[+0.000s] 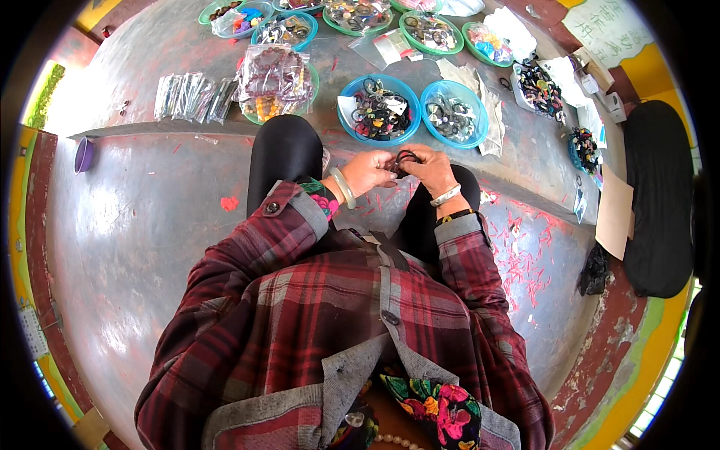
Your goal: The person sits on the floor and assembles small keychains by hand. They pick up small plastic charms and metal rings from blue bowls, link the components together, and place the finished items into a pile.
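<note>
Hands brought together above lap: left hand [369, 171] and right hand [429, 166] both pinched on small black hair ties [406, 157], held just before blue bowl [379, 109]. Ties best kept bunched between fingertips, loops aligned, grip kept light so none is dropped.

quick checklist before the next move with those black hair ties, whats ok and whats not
1. Left hand has a hold on the black hair ties: ok.
2. Right hand pinches the same bundle: ok.
3. How many ties are in the bundle: cannot tell, fingers cover it.
4. Blue bowl of dark ties lies just ahead of the hands: ok.
5. Second blue bowl sits beside it, upright: ok.
6. Floor near the knees has red scraps: not ok.
</note>
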`<state>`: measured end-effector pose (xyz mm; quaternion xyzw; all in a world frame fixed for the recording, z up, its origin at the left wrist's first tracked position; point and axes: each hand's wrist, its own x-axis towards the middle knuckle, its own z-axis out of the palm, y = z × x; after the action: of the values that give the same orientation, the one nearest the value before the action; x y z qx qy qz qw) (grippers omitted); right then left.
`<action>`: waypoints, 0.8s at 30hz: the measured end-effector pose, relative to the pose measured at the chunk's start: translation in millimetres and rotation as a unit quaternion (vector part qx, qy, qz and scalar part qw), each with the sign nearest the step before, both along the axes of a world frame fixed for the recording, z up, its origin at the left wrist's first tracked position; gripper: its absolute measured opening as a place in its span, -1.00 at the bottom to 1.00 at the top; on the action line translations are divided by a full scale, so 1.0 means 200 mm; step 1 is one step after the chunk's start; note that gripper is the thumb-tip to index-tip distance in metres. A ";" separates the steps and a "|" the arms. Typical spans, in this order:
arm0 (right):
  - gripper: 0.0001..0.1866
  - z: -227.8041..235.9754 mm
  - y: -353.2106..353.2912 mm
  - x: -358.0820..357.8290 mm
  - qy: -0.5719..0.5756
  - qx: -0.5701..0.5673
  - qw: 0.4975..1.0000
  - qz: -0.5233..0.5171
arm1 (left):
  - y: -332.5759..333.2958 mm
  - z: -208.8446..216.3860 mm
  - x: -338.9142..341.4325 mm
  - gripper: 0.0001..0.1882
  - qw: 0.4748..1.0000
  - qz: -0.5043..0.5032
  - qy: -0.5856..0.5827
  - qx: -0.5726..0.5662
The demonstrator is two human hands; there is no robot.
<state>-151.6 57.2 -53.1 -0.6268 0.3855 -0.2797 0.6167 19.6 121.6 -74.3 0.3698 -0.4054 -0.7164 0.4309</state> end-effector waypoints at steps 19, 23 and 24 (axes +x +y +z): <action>-0.84 -0.01 -0.02 -0.01 -0.037 -0.008 0.997 -0.072 | 0.00 0.00 0.02 -0.70 0.997 0.042 -0.038 0.056; -0.88 -0.02 -0.01 0.00 -0.032 -0.048 0.997 -0.054 | -0.01 0.01 0.02 -0.69 0.995 0.021 -0.091 0.041; -0.89 -0.03 -0.02 0.00 -0.032 -0.045 0.997 -0.052 | -0.01 0.02 0.02 -0.68 0.994 0.012 -0.106 0.038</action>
<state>-152.4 54.0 -58.9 -0.6237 0.3847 -0.3487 0.5843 23.3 119.5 -70.7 0.4648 -0.4169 -0.6825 0.3798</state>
